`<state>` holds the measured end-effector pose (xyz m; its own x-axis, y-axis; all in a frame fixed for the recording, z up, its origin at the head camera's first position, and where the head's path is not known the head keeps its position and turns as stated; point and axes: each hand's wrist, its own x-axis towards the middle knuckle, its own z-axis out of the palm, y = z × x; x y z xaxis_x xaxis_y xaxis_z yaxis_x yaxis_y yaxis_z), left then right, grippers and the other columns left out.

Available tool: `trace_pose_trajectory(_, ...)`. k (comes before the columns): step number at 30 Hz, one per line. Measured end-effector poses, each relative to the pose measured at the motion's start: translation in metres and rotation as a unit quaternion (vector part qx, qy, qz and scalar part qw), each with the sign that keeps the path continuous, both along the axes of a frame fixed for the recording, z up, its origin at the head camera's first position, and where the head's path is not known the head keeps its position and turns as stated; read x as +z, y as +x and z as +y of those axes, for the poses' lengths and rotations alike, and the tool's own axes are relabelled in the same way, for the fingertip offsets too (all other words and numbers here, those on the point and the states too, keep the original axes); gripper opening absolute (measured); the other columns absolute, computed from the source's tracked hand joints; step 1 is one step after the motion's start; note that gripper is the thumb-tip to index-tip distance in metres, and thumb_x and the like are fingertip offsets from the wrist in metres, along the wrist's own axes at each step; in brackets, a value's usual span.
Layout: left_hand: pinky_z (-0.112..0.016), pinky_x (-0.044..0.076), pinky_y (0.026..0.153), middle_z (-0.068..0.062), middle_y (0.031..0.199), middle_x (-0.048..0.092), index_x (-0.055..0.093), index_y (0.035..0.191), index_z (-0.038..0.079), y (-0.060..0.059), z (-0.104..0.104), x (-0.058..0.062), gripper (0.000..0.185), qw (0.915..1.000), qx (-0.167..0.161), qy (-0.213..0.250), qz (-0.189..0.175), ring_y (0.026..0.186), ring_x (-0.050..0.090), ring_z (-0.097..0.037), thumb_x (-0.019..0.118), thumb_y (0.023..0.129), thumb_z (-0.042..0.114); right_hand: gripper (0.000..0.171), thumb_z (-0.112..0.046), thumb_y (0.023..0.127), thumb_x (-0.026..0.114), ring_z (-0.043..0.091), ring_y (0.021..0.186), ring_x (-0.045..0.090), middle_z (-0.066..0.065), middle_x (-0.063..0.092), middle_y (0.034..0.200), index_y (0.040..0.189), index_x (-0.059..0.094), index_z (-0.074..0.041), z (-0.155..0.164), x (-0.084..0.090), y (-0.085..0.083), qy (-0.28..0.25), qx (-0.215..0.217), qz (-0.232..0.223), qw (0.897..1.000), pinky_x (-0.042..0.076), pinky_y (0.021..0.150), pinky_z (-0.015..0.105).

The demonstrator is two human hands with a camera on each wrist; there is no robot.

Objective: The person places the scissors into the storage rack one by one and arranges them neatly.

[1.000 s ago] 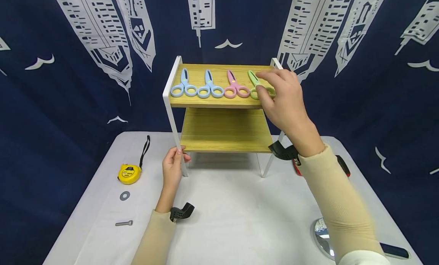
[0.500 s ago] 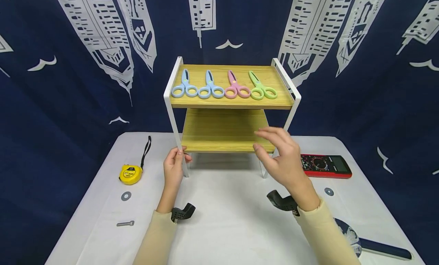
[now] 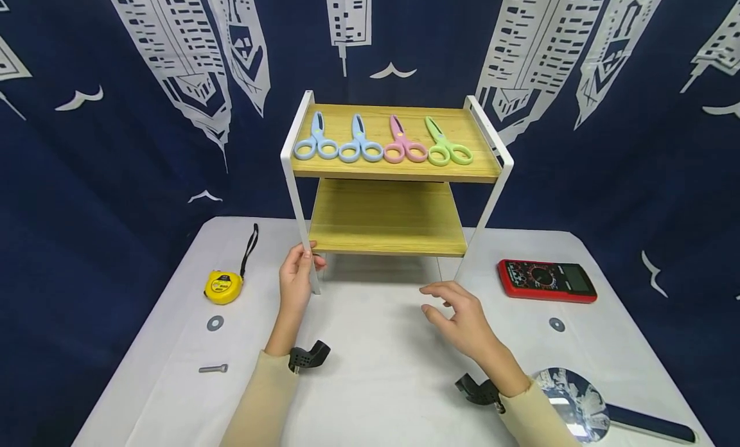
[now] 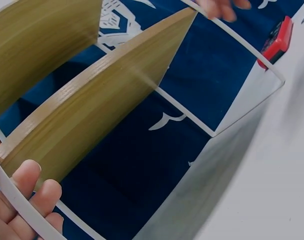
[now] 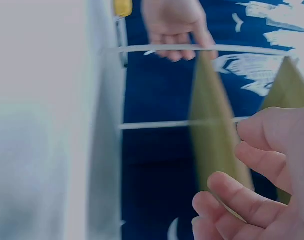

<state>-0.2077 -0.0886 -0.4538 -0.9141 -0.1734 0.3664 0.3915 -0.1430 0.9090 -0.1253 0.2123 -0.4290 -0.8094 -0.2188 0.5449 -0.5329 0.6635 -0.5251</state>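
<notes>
One left hand (image 3: 296, 275) gripping rack leg (image 3: 302, 223), right hand (image 3: 459, 318) free

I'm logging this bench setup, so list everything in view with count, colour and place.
shelf rack: 1, white frame, two wooden shelves, table rear centre
scissors: 4, two blue, pink, green, in a row on the top shelf
tape measure: 1, yellow, table left
washers: 2, grey, one left, one right
bolt: 1, grey, near left
multimeter: 1, red and black, table right
magnifying glass: 1, dark handle, near right
table: 1, white
backdrop: 1, navy, white buildings
left hand: grips the rack's front left leg
right hand: open, holds nothing, over the table
</notes>
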Motion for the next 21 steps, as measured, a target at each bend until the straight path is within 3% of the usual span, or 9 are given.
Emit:
trace_pose_trajectory(5,-0.019,0.058,0.081,0.011,0.076,0.067,0.055,0.126,-0.015,0.001,-0.002,0.0,0.029,0.9999,0.0,-0.001,-0.015,0.075,0.068,-0.004,0.046,0.107,0.004,0.028,-0.002,0.082,0.076,0.026,0.091,0.067,0.006,0.074,0.105,0.11,0.075,-0.007,0.014,-0.013,0.004,0.019,-0.013,-0.038,0.999,0.058,0.07,0.034)
trace_pose_trajectory(9,-0.018,0.058,0.084,0.012,0.08,0.068,0.052,0.134,-0.014,0.001,-0.005,0.0,0.033,0.9994,-0.024,-0.01,-0.021,0.079,0.069,-0.002,0.046,0.106,0.002,0.029,-0.002,0.082,0.077,0.025,0.09,0.067,0.005,0.075,0.104,0.11,0.075,-0.008,0.023,-0.018,0.004,0.031,-0.028,-0.044,0.998,0.058,0.07,0.033)
trace_pose_trajectory(12,-0.018,0.057,0.089,0.004,0.089,0.072,0.049,0.142,-0.01,0.003,-0.011,0.0,0.038,0.9985,-0.041,-0.028,-0.024,0.086,0.07,-0.001,0.047,0.105,0.0,0.029,-0.002,0.082,0.077,0.022,0.09,0.067,0.005,0.074,0.104,0.11,0.075,-0.008,0.028,-0.02,0.004,0.039,-0.034,-0.047,0.998,0.059,0.069,0.036)
trace_pose_trajectory(17,-0.012,0.052,0.096,-0.03,0.118,0.069,0.042,0.152,-0.002,0.009,-0.025,-0.001,0.048,0.9927,-0.046,-0.096,-0.056,0.1,0.068,0.002,0.048,0.105,0.002,0.029,-0.003,0.083,0.077,0.023,0.091,0.067,0.007,0.074,0.107,0.112,0.075,-0.006,0.037,-0.02,0.003,0.053,-0.042,-0.064,0.996,0.058,0.07,0.036)
trace_pose_trajectory(19,-0.012,0.051,0.097,-0.031,0.125,0.067,0.043,0.153,0.002,0.012,-0.032,-0.002,0.049,0.987,-0.039,-0.136,-0.077,0.105,0.069,-0.002,0.05,0.105,0.005,0.03,-0.003,0.083,0.076,0.024,0.093,0.067,0.008,0.074,0.108,0.113,0.074,-0.005,0.042,-0.018,0.003,0.059,-0.049,-0.076,0.994,0.058,0.071,0.036)
trace_pose_trajectory(21,-0.019,0.054,0.101,-0.027,0.128,0.067,0.047,0.152,0.005,0.015,-0.041,-0.003,0.047,0.9786,-0.027,-0.181,-0.095,0.113,0.07,-0.011,0.053,0.105,0.01,0.03,-0.003,0.085,0.075,0.025,0.095,0.066,0.01,0.074,0.11,0.115,0.074,-0.005,0.048,-0.015,0.002,0.066,-0.057,-0.091,0.992,0.058,0.073,0.038)
